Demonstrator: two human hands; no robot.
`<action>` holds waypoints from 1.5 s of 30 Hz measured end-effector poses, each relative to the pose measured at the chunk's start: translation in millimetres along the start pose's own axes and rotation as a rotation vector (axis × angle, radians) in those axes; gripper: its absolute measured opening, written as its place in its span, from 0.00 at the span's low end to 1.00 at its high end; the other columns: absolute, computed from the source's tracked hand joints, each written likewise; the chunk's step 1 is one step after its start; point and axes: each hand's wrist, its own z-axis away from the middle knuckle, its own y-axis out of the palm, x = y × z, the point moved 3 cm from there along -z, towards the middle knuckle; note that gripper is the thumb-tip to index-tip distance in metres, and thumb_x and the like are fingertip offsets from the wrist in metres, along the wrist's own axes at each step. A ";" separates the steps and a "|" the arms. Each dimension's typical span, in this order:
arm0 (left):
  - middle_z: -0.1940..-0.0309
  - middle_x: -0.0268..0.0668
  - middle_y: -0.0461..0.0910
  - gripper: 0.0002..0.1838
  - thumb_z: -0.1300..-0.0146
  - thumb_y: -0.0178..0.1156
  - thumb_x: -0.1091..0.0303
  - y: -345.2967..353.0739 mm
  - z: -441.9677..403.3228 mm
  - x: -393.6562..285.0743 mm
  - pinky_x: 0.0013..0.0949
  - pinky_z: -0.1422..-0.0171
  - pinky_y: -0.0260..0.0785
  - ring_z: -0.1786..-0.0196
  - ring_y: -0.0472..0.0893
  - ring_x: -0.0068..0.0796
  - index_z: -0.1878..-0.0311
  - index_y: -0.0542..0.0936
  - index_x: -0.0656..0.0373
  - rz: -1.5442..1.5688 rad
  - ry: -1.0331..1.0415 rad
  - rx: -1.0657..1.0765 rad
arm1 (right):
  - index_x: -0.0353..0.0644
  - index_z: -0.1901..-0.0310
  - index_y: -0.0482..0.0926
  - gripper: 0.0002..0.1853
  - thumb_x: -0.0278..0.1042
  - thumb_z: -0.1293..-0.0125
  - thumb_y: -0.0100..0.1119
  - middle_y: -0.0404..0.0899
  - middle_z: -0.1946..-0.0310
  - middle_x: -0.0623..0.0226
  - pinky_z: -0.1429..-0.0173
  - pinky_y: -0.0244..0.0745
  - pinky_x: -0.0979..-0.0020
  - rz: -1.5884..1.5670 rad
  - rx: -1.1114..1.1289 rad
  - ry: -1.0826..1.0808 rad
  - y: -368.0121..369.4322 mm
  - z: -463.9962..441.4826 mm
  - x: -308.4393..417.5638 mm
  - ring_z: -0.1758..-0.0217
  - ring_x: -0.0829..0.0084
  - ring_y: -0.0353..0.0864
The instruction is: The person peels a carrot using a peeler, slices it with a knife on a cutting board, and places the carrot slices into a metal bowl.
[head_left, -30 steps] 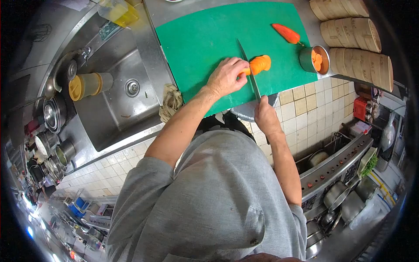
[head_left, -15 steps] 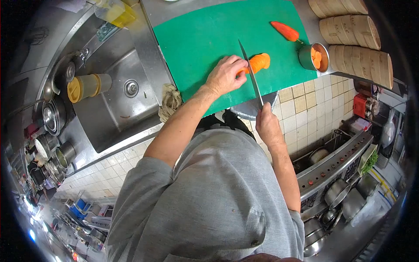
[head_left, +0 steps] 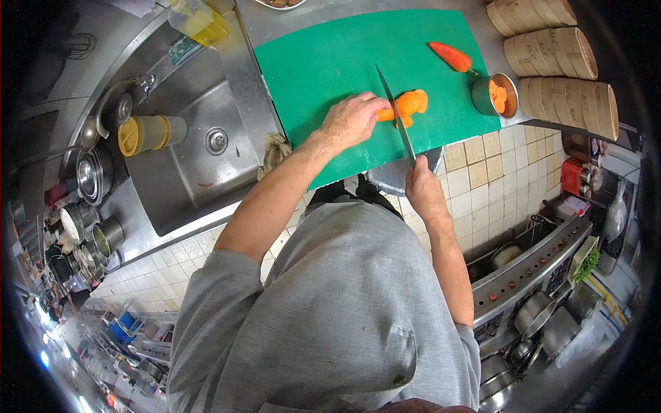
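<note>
On the green cutting board (head_left: pixel 323 65), my left hand (head_left: pixel 352 122) has its fingers closed around the uncut end of a carrot (head_left: pixel 385 115). My right hand (head_left: pixel 425 187) grips the handle of a kitchen knife (head_left: pixel 404 132). Its long blade lies across the carrot, just right of my left fingertips. Overlapping carrot slices (head_left: pixel 414 102) rest against the blade's far side, with a loose slice or two lower down. A red pepper (head_left: pixel 451 56) lies farther back on the board. By the board's right edge, a metal container (head_left: pixel 484 98) holds some orange slices (head_left: pixel 498 93).
Bamboo steamers (head_left: pixel 551 51) are stacked at the right. On the left is a sink (head_left: pixel 180 165) with a yellow-lidded container (head_left: pixel 148 134) in it. A crumpled cloth (head_left: pixel 274 153) hangs by the board's left corner. A stove (head_left: pixel 530 265) stands at the lower right.
The view has shifted slightly, bringing a plate's edge in at the top. My left hand has drawn back left along the carrot, and a slice now lies loose below the others.
</note>
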 end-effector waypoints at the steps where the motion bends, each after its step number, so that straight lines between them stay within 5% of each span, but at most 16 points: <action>1: 0.47 0.41 0.80 0.17 0.35 0.60 0.74 -0.9 0.1 0.6 0.47 0.41 0.77 0.45 0.81 0.48 0.43 0.81 0.50 -0.002 0.000 0.000 | 0.34 0.52 0.63 0.10 0.27 0.28 0.52 0.80 0.71 0.34 0.61 0.76 0.39 0.007 -0.008 -0.004 -3.4 2.9 2.9 0.64 0.33 0.82; 18: 0.47 0.43 0.79 0.18 0.35 0.59 0.74 -0.4 -4.0 1.1 0.48 0.43 0.76 0.46 0.81 0.50 0.41 0.79 0.50 -0.010 0.020 0.056 | 0.35 0.56 0.62 0.08 0.26 0.27 0.51 0.79 0.74 0.35 0.65 0.75 0.39 0.008 -0.005 0.016 -6.3 21.2 7.8 0.66 0.33 0.81; 30: 0.48 0.44 0.81 0.17 0.34 0.59 0.75 0.4 -0.8 0.8 0.49 0.42 0.77 0.47 0.82 0.51 0.43 0.79 0.53 0.053 0.006 0.008 | 0.33 0.54 0.64 0.09 0.26 0.30 0.51 0.81 0.69 0.31 0.55 0.75 0.37 -0.018 0.063 0.013 11.7 -8.2 -4.6 0.61 0.31 0.82; 32: 0.47 0.44 0.81 0.17 0.34 0.60 0.75 1.3 -2.2 0.9 0.49 0.43 0.77 0.47 0.82 0.51 0.43 0.79 0.53 0.046 0.011 0.008 | 0.34 0.54 0.63 0.09 0.26 0.28 0.52 0.79 0.72 0.33 0.62 0.75 0.37 -0.002 0.027 -0.008 8.7 1.9 -6.5 0.63 0.31 0.81; 43: 0.53 0.41 0.81 0.16 0.35 0.61 0.74 2.2 -1.1 2.6 0.49 0.46 0.77 0.50 0.83 0.49 0.44 0.79 0.51 0.029 0.048 -0.039 | 0.35 0.56 0.63 0.09 0.28 0.26 0.52 0.79 0.76 0.35 0.67 0.75 0.39 -0.011 -0.024 0.002 -3.8 30.8 10.6 0.68 0.32 0.81; 45: 0.47 0.44 0.80 0.17 0.35 0.60 0.75 1.5 -1.2 2.5 0.48 0.42 0.77 0.46 0.82 0.51 0.43 0.79 0.54 0.044 0.029 0.003 | 0.35 0.56 0.63 0.09 0.28 0.26 0.52 0.78 0.76 0.35 0.67 0.75 0.39 0.000 -0.022 0.007 -2.5 31.2 10.5 0.68 0.32 0.81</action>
